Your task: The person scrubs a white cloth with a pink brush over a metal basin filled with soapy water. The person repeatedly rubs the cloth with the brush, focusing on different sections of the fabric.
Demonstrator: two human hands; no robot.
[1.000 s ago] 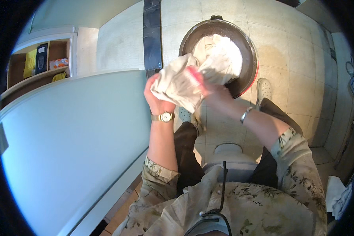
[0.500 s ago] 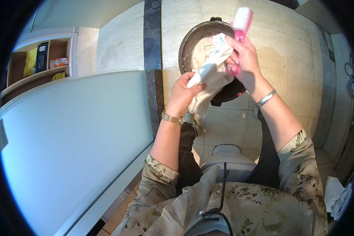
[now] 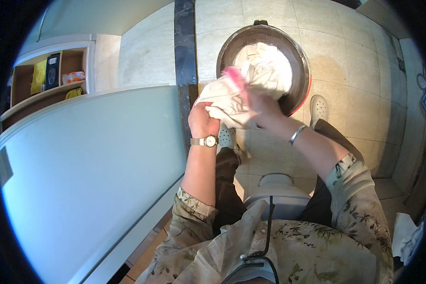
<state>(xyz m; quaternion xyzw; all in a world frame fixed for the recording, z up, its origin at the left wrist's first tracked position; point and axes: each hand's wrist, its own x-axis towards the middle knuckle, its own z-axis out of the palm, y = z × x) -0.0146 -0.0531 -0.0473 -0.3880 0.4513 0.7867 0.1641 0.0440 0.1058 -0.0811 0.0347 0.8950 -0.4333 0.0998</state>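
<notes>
Through the head camera I look straight down at a person's two bare hands over a round, dark basin (image 3: 298, 71) on a pale tiled floor (image 3: 326, 52). The left hand (image 3: 203, 120) grasps the near end of a cream cloth (image 3: 222, 100), its fingers mostly hidden under the folds. The cloth bunches over this hand at the basin's near left edge. More cream fabric lies heaped inside the basin; I cannot tell whether it is all one piece.

The right hand (image 3: 265, 110), blurred, is wrapped around a pink brush (image 3: 236, 81) with pale bristles. The brush is over the cloth, though the blur keeps me from telling whether the bristles touch it.

I see a watch (image 3: 210, 141) on the left wrist and a silver bracelet (image 3: 296, 135) on the right. One pale clog (image 3: 319, 108) stands just beside the basin; the other (image 3: 226, 136) shows below the left hand. A large pale blue panel (image 3: 90, 170) fills the left side. Beyond it, wooden shelves (image 3: 21, 87) hold a yellow item (image 3: 39, 75), a black box (image 3: 52, 71) and an orange-and-white packet (image 3: 73, 77).
</notes>
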